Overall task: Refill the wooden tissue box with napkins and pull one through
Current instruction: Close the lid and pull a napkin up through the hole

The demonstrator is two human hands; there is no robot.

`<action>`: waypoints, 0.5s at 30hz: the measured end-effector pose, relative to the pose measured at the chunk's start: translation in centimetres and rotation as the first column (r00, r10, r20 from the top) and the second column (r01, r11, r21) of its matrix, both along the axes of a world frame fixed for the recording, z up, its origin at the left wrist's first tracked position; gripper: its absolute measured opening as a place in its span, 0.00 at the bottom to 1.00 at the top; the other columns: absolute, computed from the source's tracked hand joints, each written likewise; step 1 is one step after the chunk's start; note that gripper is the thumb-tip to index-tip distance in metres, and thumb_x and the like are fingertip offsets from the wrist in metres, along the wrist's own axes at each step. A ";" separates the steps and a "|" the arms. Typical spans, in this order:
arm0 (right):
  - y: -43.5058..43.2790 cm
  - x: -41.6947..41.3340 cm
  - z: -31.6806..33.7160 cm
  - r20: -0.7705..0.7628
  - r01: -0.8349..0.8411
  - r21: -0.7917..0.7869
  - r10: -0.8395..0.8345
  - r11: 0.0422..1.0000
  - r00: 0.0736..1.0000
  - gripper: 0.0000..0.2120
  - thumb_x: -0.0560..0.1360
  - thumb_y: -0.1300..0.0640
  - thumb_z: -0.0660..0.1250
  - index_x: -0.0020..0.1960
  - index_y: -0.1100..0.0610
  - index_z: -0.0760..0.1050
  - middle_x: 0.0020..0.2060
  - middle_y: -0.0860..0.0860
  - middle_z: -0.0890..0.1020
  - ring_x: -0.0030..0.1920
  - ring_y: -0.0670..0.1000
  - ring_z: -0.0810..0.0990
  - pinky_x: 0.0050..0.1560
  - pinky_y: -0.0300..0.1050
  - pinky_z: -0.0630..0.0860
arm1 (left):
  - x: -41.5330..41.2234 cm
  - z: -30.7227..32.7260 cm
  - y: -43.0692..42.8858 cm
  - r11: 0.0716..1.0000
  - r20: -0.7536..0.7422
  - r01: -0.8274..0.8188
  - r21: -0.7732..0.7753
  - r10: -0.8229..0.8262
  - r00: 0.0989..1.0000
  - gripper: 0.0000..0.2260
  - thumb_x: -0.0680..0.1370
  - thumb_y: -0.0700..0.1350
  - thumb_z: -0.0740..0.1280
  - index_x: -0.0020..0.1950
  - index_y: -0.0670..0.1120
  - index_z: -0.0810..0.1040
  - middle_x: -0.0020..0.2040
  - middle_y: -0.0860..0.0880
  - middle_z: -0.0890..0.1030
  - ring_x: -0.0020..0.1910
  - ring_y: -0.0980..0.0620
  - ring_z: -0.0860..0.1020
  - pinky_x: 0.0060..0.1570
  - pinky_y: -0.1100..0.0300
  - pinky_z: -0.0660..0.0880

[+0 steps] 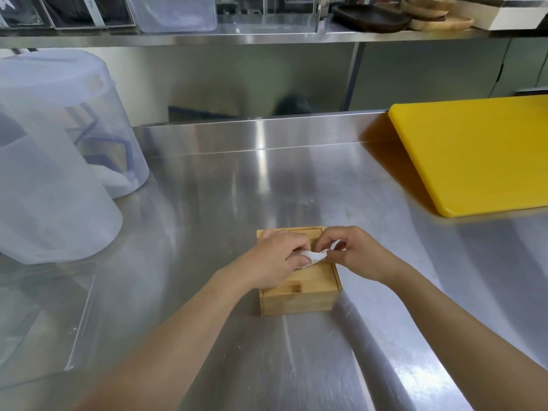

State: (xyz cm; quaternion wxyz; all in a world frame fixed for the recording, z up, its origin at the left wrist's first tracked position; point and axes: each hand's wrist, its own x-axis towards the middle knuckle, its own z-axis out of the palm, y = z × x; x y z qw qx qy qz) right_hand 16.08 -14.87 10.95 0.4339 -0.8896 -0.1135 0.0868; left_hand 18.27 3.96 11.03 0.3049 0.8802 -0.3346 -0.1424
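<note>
Nearest, a wooden box (299, 287) on a steel counter (207, 203), lid on. Just above its middle, left hand (274, 259) and right hand (353, 253) meeting, fingertips of both pinched narrow on a white napkin (315, 256) poking upward from the lid. Beyond, right, a yellow board (474, 155); left, clear plastic tubs (53, 161).

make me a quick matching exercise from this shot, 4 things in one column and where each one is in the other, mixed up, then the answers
Things:
1. wooden tissue box
2. yellow cutting board
3. clear plastic containers
4. white napkin

Places:
A. far right of the steel counter
B. pinched between the left hand and the right hand
C. left side of the counter
D. centre of the counter, under both hands

Pairs: 1-D, 2-A, 3-C, 4-B
</note>
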 end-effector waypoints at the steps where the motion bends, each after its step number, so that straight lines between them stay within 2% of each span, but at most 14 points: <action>1: -0.1 0.0 0.0 -0.003 0.002 0.009 -0.002 1.000 1.000 0.10 0.71 0.68 0.68 0.39 0.54 0.80 0.37 0.44 0.79 0.37 0.35 0.75 0.39 0.26 0.70 | -0.1 -0.1 -0.2 1.000 0.003 0.002 -0.011 -0.002 1.000 0.07 0.78 0.44 0.62 0.39 0.50 0.71 0.38 0.54 0.74 0.44 0.55 0.68 0.48 0.63 0.58; 5: -0.2 -0.2 -0.1 -0.006 0.026 0.056 -0.026 0.998 1.000 0.13 0.71 0.67 0.69 0.37 0.49 0.79 0.37 0.44 0.78 0.37 0.35 0.75 0.39 0.25 0.69 | 0.5 -0.1 0.5 0.998 0.011 -0.052 -0.022 0.052 0.999 0.05 0.75 0.47 0.66 0.41 0.50 0.72 0.41 0.53 0.74 0.47 0.53 0.67 0.50 0.59 0.59; 10: -0.3 -0.1 -0.2 -0.044 0.060 0.097 -0.056 0.994 0.997 0.14 0.71 0.65 0.70 0.35 0.47 0.78 0.38 0.44 0.78 0.38 0.35 0.76 0.39 0.24 0.70 | 1.7 -0.2 2.4 0.991 -0.034 -0.072 0.116 0.076 0.997 0.07 0.73 0.49 0.69 0.40 0.52 0.72 0.52 0.54 0.71 0.56 0.52 0.65 0.55 0.58 0.60; 13: -0.3 -0.1 -0.1 -0.063 0.053 0.101 -0.047 0.993 0.997 0.14 0.72 0.65 0.69 0.36 0.47 0.78 0.38 0.44 0.78 0.39 0.34 0.75 0.40 0.24 0.71 | 2.1 -0.1 3.3 0.995 -0.127 -0.069 0.066 0.077 0.989 0.08 0.74 0.49 0.69 0.37 0.55 0.72 0.52 0.56 0.72 0.58 0.51 0.68 0.59 0.53 0.65; 15: -0.3 -0.2 -0.2 -0.071 0.043 0.113 -0.035 0.993 0.997 0.13 0.73 0.65 0.68 0.37 0.48 0.78 0.39 0.45 0.78 0.39 0.34 0.75 0.40 0.24 0.70 | 2.1 0.0 3.5 0.998 -0.163 -0.066 0.024 0.069 0.984 0.07 0.73 0.50 0.69 0.38 0.51 0.75 0.51 0.55 0.73 0.56 0.51 0.70 0.59 0.50 0.68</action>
